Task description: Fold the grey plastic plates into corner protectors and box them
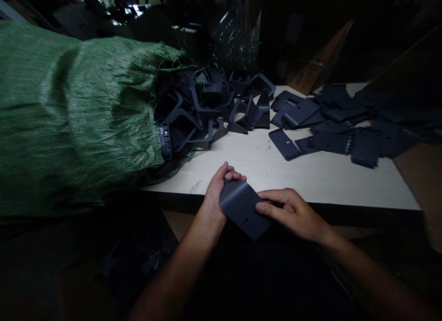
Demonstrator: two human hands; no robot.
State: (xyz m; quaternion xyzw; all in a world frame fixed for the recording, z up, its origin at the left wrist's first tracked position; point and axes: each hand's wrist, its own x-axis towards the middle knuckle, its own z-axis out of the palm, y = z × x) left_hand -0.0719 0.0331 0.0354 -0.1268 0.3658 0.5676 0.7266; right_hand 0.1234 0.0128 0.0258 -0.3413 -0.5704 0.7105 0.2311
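Bare forearms reach in from below, and between the two hands sits one dark panel, tilted, curved at its far end and pierced by a small slot; it is held up at the near edge of the pale tabletop. The left hand is half closed, cupped around the panel's left side with fingertips showing past its far edge; the right hand pinches the opposite edge, thumb on the face, other fingers partly hidden behind. Beyond the left hand, dark angular frames spill from the mouth of a green woven sack; beyond the right hand and off to its right lie many loose flat panels, overlapping, with a cardboard flap behind them. Handling of this single piece looks under way, with nothing visibly attached to it; the frames and loose panels lie apart from both hands, so much seems left, though whether any are finished I cannot tell.
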